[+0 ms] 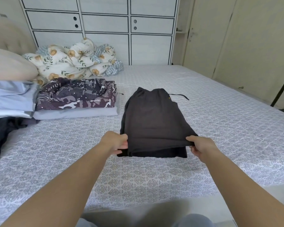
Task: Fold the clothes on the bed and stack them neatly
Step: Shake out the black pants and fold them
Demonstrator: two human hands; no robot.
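Bare bed (220, 122) lies open right of the right hand (202, 147). Left of the left hand (116, 142), folded clothes (75, 97) and a dark garment (2, 133) crowd the way

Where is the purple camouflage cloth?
The purple camouflage cloth lies at the left of the head view, on a folded pale sheet on the bed, just left of the dark shorts and before the flowered quilt.
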